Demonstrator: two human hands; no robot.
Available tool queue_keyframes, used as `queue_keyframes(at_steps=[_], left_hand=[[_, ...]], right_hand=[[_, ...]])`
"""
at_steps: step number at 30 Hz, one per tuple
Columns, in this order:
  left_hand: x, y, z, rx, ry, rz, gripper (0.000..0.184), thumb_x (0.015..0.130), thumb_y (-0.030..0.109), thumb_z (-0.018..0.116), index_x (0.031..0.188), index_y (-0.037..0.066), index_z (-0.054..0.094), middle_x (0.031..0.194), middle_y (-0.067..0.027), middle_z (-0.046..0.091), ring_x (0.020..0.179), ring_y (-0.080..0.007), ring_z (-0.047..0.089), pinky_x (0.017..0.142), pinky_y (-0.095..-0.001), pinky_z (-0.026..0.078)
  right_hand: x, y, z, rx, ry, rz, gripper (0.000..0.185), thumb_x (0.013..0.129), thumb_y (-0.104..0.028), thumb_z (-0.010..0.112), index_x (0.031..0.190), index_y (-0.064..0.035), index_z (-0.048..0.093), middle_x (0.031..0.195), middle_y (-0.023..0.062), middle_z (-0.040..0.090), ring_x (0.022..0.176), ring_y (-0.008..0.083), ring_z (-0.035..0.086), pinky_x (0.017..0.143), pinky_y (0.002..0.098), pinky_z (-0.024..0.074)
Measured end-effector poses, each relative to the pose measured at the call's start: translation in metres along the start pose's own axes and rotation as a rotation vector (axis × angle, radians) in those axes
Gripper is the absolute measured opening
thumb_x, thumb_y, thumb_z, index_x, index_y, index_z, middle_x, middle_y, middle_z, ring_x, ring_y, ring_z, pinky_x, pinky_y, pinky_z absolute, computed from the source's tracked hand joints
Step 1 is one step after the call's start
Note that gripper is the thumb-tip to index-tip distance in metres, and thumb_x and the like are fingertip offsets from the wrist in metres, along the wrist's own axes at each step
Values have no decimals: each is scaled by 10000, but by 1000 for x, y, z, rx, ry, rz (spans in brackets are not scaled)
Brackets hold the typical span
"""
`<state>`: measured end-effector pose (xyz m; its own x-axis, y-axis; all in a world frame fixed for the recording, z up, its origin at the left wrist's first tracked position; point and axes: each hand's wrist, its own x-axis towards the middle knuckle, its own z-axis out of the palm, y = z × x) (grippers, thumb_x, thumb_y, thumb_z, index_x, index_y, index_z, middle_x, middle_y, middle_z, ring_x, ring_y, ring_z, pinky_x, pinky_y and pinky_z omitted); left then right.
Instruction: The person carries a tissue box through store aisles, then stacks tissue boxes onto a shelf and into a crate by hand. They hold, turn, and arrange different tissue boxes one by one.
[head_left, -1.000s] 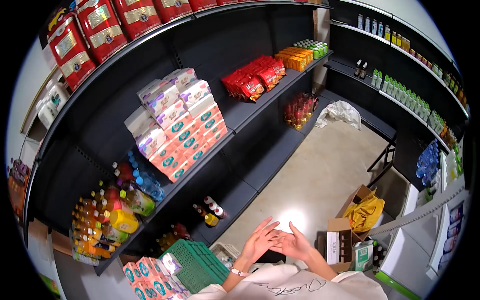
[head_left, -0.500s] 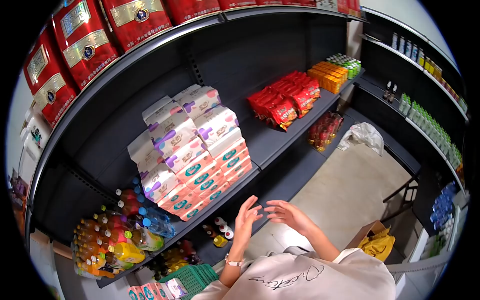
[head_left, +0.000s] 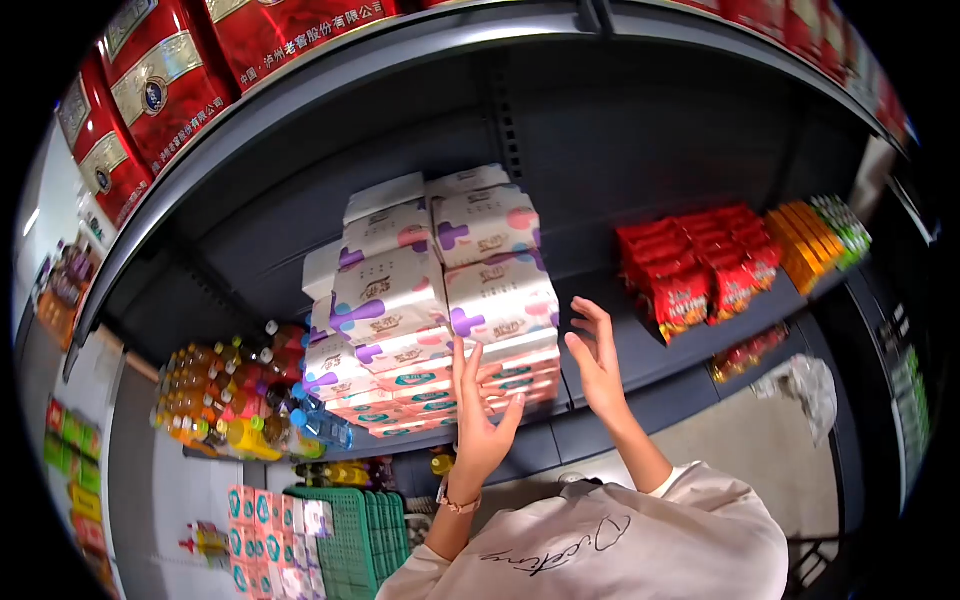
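Observation:
A tall stack of white tissue packs (head_left: 390,295) with purple and pink prints stands on the dark shelf, above pink tissue packs (head_left: 535,383) with green labels. My left hand (head_left: 482,425) is in front of the stack's lower part, fingers spread and nothing held; whether a fingertip touches a pack I cannot tell. Just right of the stack, my right hand (head_left: 598,365) is raised with fingers apart, also holding nothing. A bracelet circles my left wrist.
Drink bottles (head_left: 230,400) crowd the shelf's left end. Red snack bags (head_left: 700,265) and orange boxes (head_left: 803,245) sit to the right. Below are a green crate (head_left: 350,535) and more tissue packs (head_left: 262,530). Red gift boxes (head_left: 165,90) line the upper shelf.
My view has turned left and come closer to the tissue stack. My hands, close together over the lower shelf before, have moved apart and up to the stack's front and right side.

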<state>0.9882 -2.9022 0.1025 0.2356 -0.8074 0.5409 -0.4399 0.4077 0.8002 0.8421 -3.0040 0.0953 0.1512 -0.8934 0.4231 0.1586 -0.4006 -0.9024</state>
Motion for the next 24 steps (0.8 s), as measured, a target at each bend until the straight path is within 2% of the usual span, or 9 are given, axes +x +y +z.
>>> queue_keyframes(at_steps=[4, 8, 12, 13, 16, 17, 20, 21, 24], left_hand=[[12, -7, 24, 67, 127, -66, 684, 784, -6, 643, 1380, 28, 311, 1505, -234, 41, 1051, -240, 555, 817, -295, 506], [14, -11, 43, 164, 236, -32, 589, 779, -4, 654, 1301, 37, 384, 1500, -245, 30, 963, -199, 579, 782, -269, 494], [14, -24, 46, -169, 363, -87, 647, 802, -6, 614, 1348, 79, 278, 1484, -119, 135, 825, -109, 549, 696, -248, 484], [16, -19, 49, -229, 398, -113, 725, 823, 26, 600, 1413, 85, 185, 1421, -93, 257, 787, -106, 545, 671, -244, 471], [22, -11, 52, -490, 360, -190, 772, 844, 53, 571, 1460, 104, 107, 1350, -115, 358, 749, -104, 532, 667, -239, 460], [26, -1, 53, -444, 359, -212, 777, 861, 60, 538, 1479, 122, 73, 1185, -111, 472, 719, -95, 500, 652, -230, 442], [15, -22, 43, -489, 383, -248, 731, 859, 34, 521, 1471, 130, 132, 1041, -80, 493, 664, -85, 453, 621, -216, 415], [17, -19, 39, -570, 378, -268, 634, 862, 4, 501, 1427, 88, 224, 902, -32, 452, 682, -64, 414, 612, -196, 377], [12, -5, 39, -412, 308, -264, 522, 859, -16, 502, 1342, 49, 314, 898, -12, 407, 735, -54, 392, 639, -182, 350]], right_hand=[[32, 22, -5, -27, -118, -72, 521, 910, -177, 508, 1382, -23, 350, 1392, 137, 391, 1231, 262, 393, 1030, 358, 308], [43, 35, -6, -77, -261, -66, 574, 919, -213, 484, 1406, 25, 295, 1430, 190, 339, 1307, 314, 318, 1082, 391, 235], [42, 43, -1, 25, -399, -34, 675, 921, -328, 463, 1432, 38, 220, 1459, 214, 267, 1337, 316, 279, 1103, 371, 189], [43, 39, 0, 110, -405, -1, 686, 923, -339, 460, 1437, 37, 205, 1469, 207, 251, 1346, 308, 267, 1106, 370, 180], [44, 27, 6, 246, -394, 59, 733, 921, -400, 443, 1448, 31, 171, 1495, 184, 211, 1373, 283, 223, 1116, 365, 148], [45, 27, 8, 222, -364, 43, 757, 916, -439, 432, 1451, 27, 168, 1502, 177, 204, 1383, 274, 203, 1119, 363, 134], [49, 29, 14, 333, -266, 74, 712, 929, -433, 425, 1434, 24, 218, 1481, 156, 255, 1364, 258, 246, 1110, 353, 160], [52, 29, 15, 382, -232, 105, 694, 929, -423, 430, 1429, 17, 234, 1473, 149, 272, 1354, 250, 261, 1105, 353, 170], [52, 21, 9, 518, -85, 206, 573, 942, -356, 439, 1385, -10, 326, 1400, 117, 380, 1290, 215, 356, 1074, 352, 243]])
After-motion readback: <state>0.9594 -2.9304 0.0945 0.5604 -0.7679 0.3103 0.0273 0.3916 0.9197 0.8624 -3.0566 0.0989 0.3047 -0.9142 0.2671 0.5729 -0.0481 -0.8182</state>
